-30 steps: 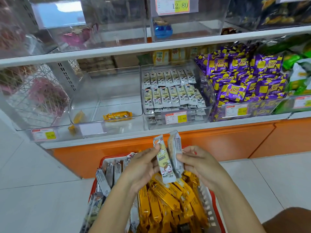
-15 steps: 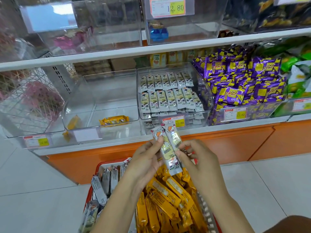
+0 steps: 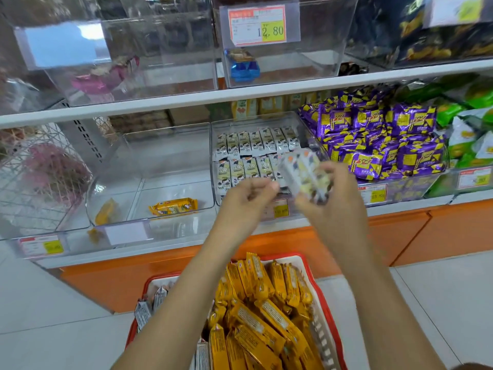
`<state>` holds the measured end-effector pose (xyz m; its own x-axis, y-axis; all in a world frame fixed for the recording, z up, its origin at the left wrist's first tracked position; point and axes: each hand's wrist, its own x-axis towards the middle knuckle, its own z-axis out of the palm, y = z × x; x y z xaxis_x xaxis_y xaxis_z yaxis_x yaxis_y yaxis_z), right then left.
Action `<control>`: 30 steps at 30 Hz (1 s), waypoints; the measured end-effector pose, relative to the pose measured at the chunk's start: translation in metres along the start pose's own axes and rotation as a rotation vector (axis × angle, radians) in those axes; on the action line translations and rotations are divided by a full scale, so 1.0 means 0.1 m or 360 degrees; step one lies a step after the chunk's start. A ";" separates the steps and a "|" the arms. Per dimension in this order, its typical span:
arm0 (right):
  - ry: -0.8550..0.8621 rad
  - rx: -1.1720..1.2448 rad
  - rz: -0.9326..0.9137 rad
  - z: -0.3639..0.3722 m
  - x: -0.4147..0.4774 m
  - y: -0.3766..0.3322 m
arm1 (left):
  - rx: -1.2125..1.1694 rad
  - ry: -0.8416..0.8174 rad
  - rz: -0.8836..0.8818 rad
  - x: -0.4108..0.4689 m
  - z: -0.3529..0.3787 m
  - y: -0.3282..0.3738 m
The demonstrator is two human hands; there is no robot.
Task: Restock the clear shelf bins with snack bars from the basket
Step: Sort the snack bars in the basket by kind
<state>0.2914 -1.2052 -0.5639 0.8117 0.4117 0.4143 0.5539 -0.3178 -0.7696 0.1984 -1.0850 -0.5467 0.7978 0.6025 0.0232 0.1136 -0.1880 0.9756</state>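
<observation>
A retail shop's snack aisle is shown; printed price tags (image 3: 257, 25) are fixed to the fronts of clear shelf bins (image 3: 165, 156); wrapped snacks are sorted by kind on white shelves (image 3: 186, 102), purple packets (image 3: 373, 140) among them; a red shopping basket (image 3: 309, 264) of yellow snack bars (image 3: 256, 316) is seen below.

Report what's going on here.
A person is restocking. The right hand holds a few white snack bars, blurred, in front of the middle bin, already lined with matching bars. The left hand beside it looks empty, fingers loosely curled. The red basket below is full of orange bars; a single orange bar lies in the neighbouring bin.
</observation>
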 end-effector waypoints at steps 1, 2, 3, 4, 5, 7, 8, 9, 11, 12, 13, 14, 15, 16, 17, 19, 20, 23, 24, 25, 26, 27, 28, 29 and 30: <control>0.0021 -0.0151 0.0048 -0.01 0.20 0.03 | 0.0377 0.0120 0.0105 0.08 -0.05 0.00; 0.0005 -0.0313 0.0097 -0.01 0.40 0.06 | 0.0715 0.0207 0.0206 0.15 -0.10 -0.02; -0.0044 -0.0459 0.0138 0.01 0.58 0.08 | 0.0966 0.0251 0.0287 0.22 -0.15 -0.05; -0.0109 -0.0577 0.0173 0.04 0.72 0.10 | 0.1157 0.0262 0.0345 0.29 -0.20 -0.08; -0.0172 -0.0673 0.0193 0.07 0.83 0.11 | 0.1327 0.0254 0.0385 0.37 -0.25 -0.13; -0.0242 -0.0836 0.0182 0.17 0.96 0.12 | 0.1594 0.0264 0.0384 0.48 -0.35 -0.20; -0.0233 -0.0906 0.0157 0.22 0.98 0.12 | 0.1662 0.0285 0.0353 0.52 -0.40 -0.22; -0.0201 -0.0970 0.0120 0.27 0.98 0.11 | 0.1673 0.0298 0.0303 0.55 -0.45 -0.25; -0.0151 -0.1082 0.0041 0.37 0.96 0.10 | 0.1575 0.0285 0.0188 0.59 -0.52 -0.27; -0.0146 -0.1101 0.0018 0.43 0.93 0.10 | 0.1509 0.0267 0.0137 0.61 -0.54 -0.28; -0.0148 -0.1078 0.0030 0.48 0.90 0.11 | 0.1456 0.0248 0.0100 0.62 -0.56 -0.29; -0.0150 -0.1032 0.0063 0.53 0.87 0.13 | 0.1424 0.0226 0.0074 0.62 -0.57 -0.29; -0.0134 -0.0990 0.0085 0.57 0.85 0.14 | 0.1412 0.0203 0.0057 0.62 -0.57 -0.29; -0.0109 -0.0975 0.0086 0.60 0.83 0.17 | 0.1407 0.0186 0.0046 0.62 -0.57 -0.28; -0.0094 -0.0989 0.0080 0.62 0.82 0.19 | 0.1406 0.0177 0.0040 0.62 -0.57 -0.28; -0.0108 -0.1053 0.0068 0.62 0.82 0.21 | 0.1406 0.0168 0.0028 0.60 -0.56 -0.27; -0.0114 -0.1089 0.0063 0.61 0.83 0.22 | 0.1402 0.0169 0.0026 0.60 -0.56 -0.27; -0.0102 -0.1201 0.0055 0.61 0.84 0.21 | 0.1384 0.0171 0.0031 0.61 -0.56 -0.26; -0.0088 -0.1240 0.0041 0.62 0.84 0.20 | 0.1380 0.0168 0.0035 0.60 -0.56 -0.26; -0.0061 -0.1275 0.0021 0.63 0.83 0.20 | 0.1378 0.0165 0.0039 0.60 -0.57 -0.26; -0.0021 -0.1300 0.0008 0.64 0.82 0.20 | 0.1378 0.0160 0.0043 0.60 -0.57 -0.25; 0.0024 -0.1315 0.0007 0.65 0.81 0.20 | 0.1380 0.0154 0.0044 0.60 -0.58 -0.25; 0.0062 -0.1319 0.0012 0.65 0.81 0.19 | 0.1382 0.0150 0.0041 0.60 -0.59 -0.25; 0.0083 -0.1325 0.0019 0.66 0.82 0.19 | 0.1385 0.0146 0.0036 0.59 -0.59 -0.25; 0.0082 -0.1344 0.0024 0.66 0.83 0.18 | 0.1385 0.0144 0.0033 0.59 -0.60 -0.25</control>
<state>0.3564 -1.1206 -0.5759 0.8164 0.3693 0.4440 0.4785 -0.8630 -0.1621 0.2076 -0.9985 -0.5567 0.7586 0.6450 0.0923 0.5411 -0.7026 0.4622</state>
